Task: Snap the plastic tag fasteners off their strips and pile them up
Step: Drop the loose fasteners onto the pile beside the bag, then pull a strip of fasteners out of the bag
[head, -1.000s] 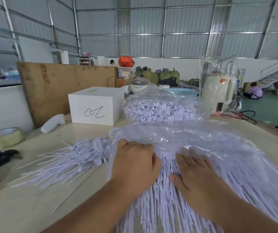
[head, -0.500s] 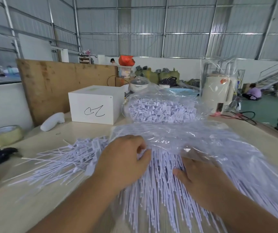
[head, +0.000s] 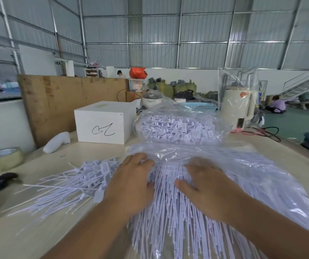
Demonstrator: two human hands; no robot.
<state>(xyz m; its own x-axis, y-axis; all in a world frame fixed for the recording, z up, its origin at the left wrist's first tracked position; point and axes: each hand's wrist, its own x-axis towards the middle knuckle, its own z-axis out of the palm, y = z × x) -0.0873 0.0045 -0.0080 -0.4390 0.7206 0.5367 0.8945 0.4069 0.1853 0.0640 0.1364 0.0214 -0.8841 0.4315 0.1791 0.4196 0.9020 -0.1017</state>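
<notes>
Palm-down, both hands (head: 170, 186) on the fasteners (head: 168, 217)

A: State the position of the left hand

B: The left hand (head: 131, 186) lies palm down, back toward the camera, forearm entering from the lower left edge. Its fingers (head: 140, 161) bend forward and downward at the knuckles; the tips are hidden

A: And the right hand?

B: The right hand (head: 209, 191) lies palm down just beside the left, the two apart, forearm entering from the lower right corner. Thumb extends toward the left hand. Fingers reach forward; their outline is blurred, so the degree of curl cannot be determined
</notes>
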